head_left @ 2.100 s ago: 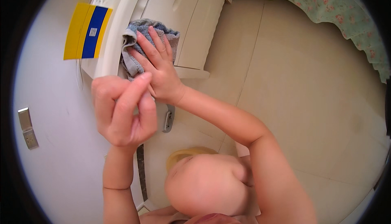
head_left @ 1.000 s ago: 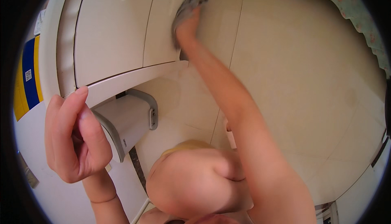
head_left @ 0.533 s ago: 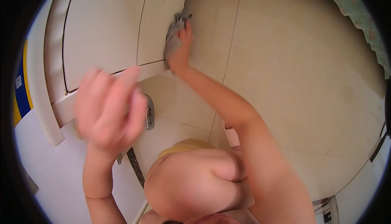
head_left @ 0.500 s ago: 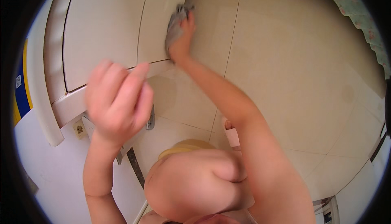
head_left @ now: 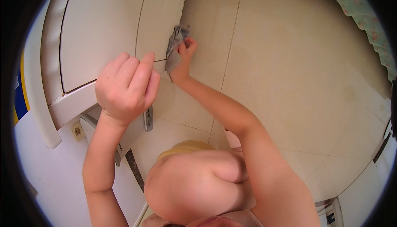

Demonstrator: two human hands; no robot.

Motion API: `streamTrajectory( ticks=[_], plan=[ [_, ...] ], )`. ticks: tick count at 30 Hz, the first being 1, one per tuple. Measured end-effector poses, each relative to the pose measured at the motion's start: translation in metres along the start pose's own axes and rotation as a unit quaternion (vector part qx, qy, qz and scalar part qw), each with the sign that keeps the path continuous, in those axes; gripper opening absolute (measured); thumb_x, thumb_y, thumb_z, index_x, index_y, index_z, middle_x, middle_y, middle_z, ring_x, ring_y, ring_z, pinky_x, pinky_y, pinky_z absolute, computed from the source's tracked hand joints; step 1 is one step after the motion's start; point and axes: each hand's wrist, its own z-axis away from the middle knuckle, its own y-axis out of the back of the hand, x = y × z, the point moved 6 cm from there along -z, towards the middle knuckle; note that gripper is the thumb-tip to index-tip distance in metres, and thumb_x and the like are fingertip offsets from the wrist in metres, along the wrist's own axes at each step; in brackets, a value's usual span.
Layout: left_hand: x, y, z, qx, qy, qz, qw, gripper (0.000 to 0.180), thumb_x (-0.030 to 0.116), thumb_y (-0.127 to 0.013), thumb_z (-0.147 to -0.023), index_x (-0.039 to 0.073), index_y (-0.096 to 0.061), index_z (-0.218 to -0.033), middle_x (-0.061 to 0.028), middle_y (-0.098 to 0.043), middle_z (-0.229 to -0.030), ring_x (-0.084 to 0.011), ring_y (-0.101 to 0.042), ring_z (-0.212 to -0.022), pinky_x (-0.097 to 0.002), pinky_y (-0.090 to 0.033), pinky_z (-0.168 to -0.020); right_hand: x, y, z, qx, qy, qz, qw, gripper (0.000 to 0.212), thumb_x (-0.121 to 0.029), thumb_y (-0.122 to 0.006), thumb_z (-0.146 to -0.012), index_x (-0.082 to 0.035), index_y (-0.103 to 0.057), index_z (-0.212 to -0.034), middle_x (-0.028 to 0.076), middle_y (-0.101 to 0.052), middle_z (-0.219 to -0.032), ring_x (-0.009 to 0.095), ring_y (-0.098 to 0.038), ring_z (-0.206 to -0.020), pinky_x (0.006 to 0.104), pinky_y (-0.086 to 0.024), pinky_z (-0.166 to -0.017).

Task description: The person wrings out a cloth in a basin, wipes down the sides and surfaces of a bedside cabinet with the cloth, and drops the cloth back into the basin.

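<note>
head view: right hand [head_left: 187, 57] far, grip pinched shut on grey cloth [head_left: 174, 49] against white appliance [head_left: 103, 33] edge; soft, light, limp, best bunched. left hand [head_left: 126, 88] near, loosely curled, empty.

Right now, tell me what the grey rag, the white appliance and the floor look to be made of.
Grey rag: soft woven cloth, matte; it folds and crumples in the right hand.
White appliance: smooth, faintly glossy panels, probably painted metal or plastic.
Floor: beige tiles, likely ceramic, with thin grout lines and a dull sheen.
</note>
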Motion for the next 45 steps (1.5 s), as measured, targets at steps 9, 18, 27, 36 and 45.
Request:
streamTrajectory(
  ticks=[9, 18, 27, 36, 45],
  plan=[
    [0.003, -0.005, 0.008, 0.012, -0.015, 0.019, 1.000, 0.022, 0.000, -0.062, -0.058, 0.000, -0.065, -0.080, -0.0037, -0.042, -0.057, -0.0187, -0.045, -0.050, -0.0291, -0.035, -0.043, -0.068, -0.038, -0.241, 0.013, -0.124, -0.392, 0.911, 0.046, -0.033, -0.041, -0.093, -0.005, -0.048, -0.129, 0.016, -0.051, -0.128, 0.029, -0.045, -0.120, 0.0363, -0.034, -0.100],
    [-0.001, 0.000, 0.006, -0.020, 0.000, 0.021, 1.000, 0.021, -0.005, -0.062, -0.061, -0.003, -0.064, -0.082, -0.0058, -0.043, -0.056, -0.0206, -0.043, -0.048, -0.0310, -0.034, -0.043, -0.040, -0.018, -0.109, -0.020, 0.122, -0.031, 0.992, 0.020, -0.012, -0.041, -0.092, 0.004, -0.044, -0.104, 0.013, -0.046, -0.099, 0.022, -0.044, -0.089, 0.0322, -0.037, -0.085],
    [0.006, -0.006, 0.008, 0.016, -0.021, 0.013, 1.000, 0.022, 0.002, -0.063, -0.057, -0.001, -0.065, -0.079, -0.0040, -0.043, -0.058, -0.0191, -0.047, -0.051, -0.0290, -0.036, -0.042, -0.074, -0.015, -0.244, 0.021, -0.059, -0.066, 0.996, 0.038, -0.028, -0.042, -0.092, -0.003, -0.050, -0.121, 0.015, -0.052, -0.120, 0.032, -0.045, -0.113, 0.0437, -0.038, -0.093],
    [0.005, -0.006, 0.002, 0.014, -0.008, 0.028, 0.999, 0.018, -0.004, -0.062, -0.065, -0.001, -0.063, -0.083, -0.0054, -0.045, -0.056, -0.0198, -0.044, -0.047, -0.0313, -0.035, -0.042, -0.040, 0.018, -0.058, -0.023, 0.144, 0.083, 0.986, 0.020, -0.013, -0.043, -0.092, 0.005, -0.045, -0.099, 0.011, -0.047, -0.093, 0.020, -0.047, -0.086, 0.0336, -0.040, -0.079],
    [0.007, -0.006, 0.003, 0.017, 0.018, 0.029, 0.999, 0.010, 0.004, -0.064, -0.066, 0.005, -0.061, -0.076, -0.0040, -0.049, -0.058, -0.0210, -0.049, -0.051, -0.0314, -0.041, -0.046, -0.067, 0.052, 0.018, -0.153, 0.225, 0.304, 0.913, 0.014, -0.006, -0.050, -0.088, 0.004, -0.057, -0.095, 0.014, -0.052, -0.090, 0.025, -0.054, -0.082, 0.0338, -0.046, -0.073]
  ],
)
